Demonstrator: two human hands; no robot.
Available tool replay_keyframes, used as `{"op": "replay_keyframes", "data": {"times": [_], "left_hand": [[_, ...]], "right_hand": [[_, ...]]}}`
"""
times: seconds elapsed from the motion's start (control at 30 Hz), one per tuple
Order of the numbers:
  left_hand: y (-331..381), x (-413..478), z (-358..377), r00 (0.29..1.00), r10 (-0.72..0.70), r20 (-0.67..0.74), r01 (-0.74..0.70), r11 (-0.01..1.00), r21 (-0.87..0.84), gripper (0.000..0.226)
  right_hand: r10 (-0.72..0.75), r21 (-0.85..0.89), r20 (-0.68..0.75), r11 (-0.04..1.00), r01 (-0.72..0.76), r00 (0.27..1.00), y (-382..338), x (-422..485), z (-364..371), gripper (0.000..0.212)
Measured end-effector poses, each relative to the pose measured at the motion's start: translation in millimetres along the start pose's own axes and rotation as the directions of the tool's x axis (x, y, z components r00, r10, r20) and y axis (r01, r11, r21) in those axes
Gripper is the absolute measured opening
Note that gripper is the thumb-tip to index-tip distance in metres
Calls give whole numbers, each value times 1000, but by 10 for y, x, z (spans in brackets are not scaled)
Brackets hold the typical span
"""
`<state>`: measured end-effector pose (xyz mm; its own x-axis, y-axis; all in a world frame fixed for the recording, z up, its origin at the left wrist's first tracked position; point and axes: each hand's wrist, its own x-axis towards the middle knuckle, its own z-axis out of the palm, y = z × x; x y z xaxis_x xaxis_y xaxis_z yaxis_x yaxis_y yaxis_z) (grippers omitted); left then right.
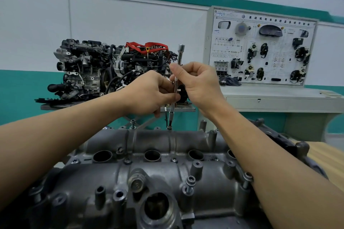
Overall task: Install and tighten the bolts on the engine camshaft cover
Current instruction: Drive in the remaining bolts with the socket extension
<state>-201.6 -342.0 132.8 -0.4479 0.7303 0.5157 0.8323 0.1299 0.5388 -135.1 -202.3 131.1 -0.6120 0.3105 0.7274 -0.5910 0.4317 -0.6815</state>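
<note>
The grey camshaft cover [158, 169] fills the lower half of the view. A long chrome extension bar [179, 61] stands nearly upright with its tip on a bolt [169, 127] at the cover's far edge. My left hand [149, 93] pinches the bar's lower part. My right hand [197, 83] grips it higher up, thumb and fingers around the shaft. Another bolt [133, 122] stands raised at the far edge to the left. A bolt [190, 182] sticks up near the front right, and a third [246, 178] further right.
A complete engine [111, 67] with red straps sits on a stand behind the cover. A white training panel [260, 48] with car parts stands at the right on a grey bench. A wooden bench top [327, 163] lies at the right edge.
</note>
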Motion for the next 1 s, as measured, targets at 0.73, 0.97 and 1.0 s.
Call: {"op": "replay_keyframes", "data": {"times": [0.73,0.97,1.0], "left_hand": [[-75,29,-1,1000,-10,5,10,999,52,23],[-53,20,5,999,0,33,-2,998,62,25],[-58,21,2,999,-5,33,3,998,68,27]], "right_hand": [[22,15,121,1000,-24,992,-13,8,-17,24],[25,5,-51,1000,-25,998,21,12,-3,26],[39,19,-15,999,-39,999,21,19,-11,24]]}}
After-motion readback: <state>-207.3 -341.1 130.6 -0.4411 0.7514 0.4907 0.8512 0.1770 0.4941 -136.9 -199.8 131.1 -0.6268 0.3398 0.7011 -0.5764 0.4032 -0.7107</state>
